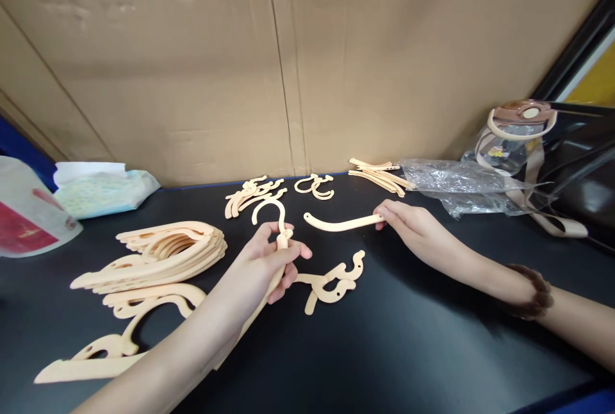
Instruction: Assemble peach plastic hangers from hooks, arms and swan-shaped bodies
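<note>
My left hand (273, 260) is closed around a beige plastic hanger piece with a hook (269, 206); the hook curves up above my fingers and a long arm runs down behind my wrist. Between thumb and fingertips, my right hand (401, 222) pinches one end of a slim curved strip (336, 223) with a small hole at its free end. That free end points at the hook, with a gap between them. Just below, loose hanger arms with holes (331, 286) lie on the black table, partly hidden by my left fingers.
Stacked folded hangers (163, 260) lie at the left. Hanger arms (252, 193), loose hooks (314, 186) and thin strips (379, 175) lie along the cardboard wall (216, 81). A plastic bag (446, 180), a strapped bottle (509, 138), a wipes pack (106, 190) and a paper cup (31, 209) stand around.
</note>
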{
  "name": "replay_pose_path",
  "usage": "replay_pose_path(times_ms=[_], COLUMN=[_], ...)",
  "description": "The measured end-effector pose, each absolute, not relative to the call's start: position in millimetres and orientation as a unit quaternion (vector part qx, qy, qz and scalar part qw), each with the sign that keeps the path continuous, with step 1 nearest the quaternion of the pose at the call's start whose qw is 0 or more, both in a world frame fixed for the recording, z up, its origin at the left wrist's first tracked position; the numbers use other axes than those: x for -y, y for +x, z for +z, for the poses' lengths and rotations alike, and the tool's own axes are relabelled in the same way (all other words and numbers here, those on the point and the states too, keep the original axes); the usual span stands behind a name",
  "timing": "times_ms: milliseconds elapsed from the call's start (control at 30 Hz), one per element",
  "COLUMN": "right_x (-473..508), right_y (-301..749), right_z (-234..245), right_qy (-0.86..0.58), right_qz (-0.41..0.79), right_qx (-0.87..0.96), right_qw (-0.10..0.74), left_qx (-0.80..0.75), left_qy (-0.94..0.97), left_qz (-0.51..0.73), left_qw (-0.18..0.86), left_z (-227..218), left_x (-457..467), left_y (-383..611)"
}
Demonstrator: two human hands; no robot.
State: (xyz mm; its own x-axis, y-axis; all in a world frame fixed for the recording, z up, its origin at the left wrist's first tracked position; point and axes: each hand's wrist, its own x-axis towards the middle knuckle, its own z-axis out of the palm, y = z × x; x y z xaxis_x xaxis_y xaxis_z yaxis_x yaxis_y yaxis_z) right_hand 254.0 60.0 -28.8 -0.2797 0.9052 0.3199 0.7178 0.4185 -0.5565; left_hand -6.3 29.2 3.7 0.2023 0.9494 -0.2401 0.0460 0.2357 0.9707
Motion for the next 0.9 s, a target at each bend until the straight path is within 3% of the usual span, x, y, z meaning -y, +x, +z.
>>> replay_pose_path(times_ms=[333,567,900], right_x=[-51,-48,-51], right_y=[249,248,250], right_z=[-18,-15,-19], right_qy=[-0.485,-0.475,-0.482], right_qz=[0.202,0.206,0.214], right_qx=[0.784,0.787,0.773], right_qw=[0.331,0.335,0.353], left_qx=[-0.495,-0.516,-0.498], left_qy=[0.401,0.412,0.399], left_qz=[0.385,0.421,0.342], left_qw=[0.667,0.622,0.690], left_z=[5,14,17], left_x=[-37,-25,-30], left_y=[-3,-1,-10])
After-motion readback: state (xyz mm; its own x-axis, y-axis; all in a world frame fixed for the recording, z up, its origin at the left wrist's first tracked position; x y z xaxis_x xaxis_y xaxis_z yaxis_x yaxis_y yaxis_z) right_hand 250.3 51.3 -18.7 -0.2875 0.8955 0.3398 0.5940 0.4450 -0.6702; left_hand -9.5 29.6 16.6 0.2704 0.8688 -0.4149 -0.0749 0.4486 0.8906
